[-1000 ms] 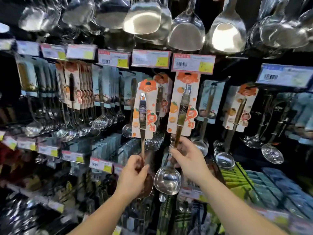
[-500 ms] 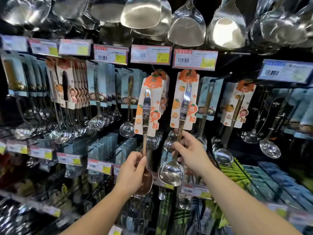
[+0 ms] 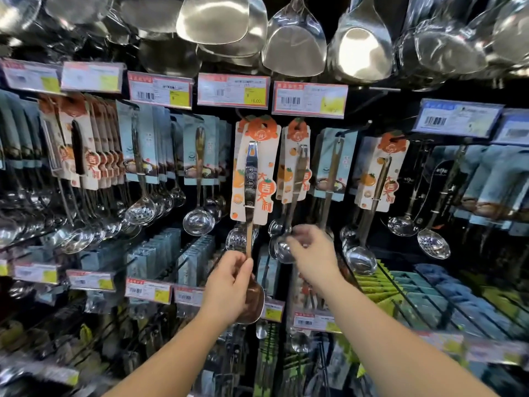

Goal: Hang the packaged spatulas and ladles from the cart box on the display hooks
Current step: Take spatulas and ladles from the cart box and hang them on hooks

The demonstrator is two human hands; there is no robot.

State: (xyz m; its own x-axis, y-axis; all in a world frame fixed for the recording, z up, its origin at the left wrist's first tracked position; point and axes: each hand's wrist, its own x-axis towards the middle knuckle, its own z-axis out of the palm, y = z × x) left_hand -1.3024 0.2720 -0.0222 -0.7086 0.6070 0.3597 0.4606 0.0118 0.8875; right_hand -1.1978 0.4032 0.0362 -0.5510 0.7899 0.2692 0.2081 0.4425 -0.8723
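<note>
My left hand (image 3: pixel 232 285) grips the lower handle of a packaged spatula (image 3: pixel 253 173). Its orange-and-cream card is held upright just below a price tag, and its coppery blade (image 3: pixel 255 303) shows behind my fingers. To the right, my right hand (image 3: pixel 312 253) is blurred and pinches the stem of a packaged ladle (image 3: pixel 296 164) just above its shiny bowl (image 3: pixel 282 250). The ladle's card sits against matching cards at a display hook (image 3: pixel 299 126). The cart box is out of view.
Rows of carded ladles and skimmers (image 3: pixel 143 150) hang left and right on hooks. Bare steel spatulas (image 3: pixel 294 44) hang overhead. Price tags (image 3: pixel 233 91) line the rail. Boxed goods (image 3: pixel 429 296) fill the lower shelves.
Both hands rose toward the hooks. The ladle's card moved back against the cards on its hook, and my right hand slid down to its bowl. The spatula's card rose under the price tag.
</note>
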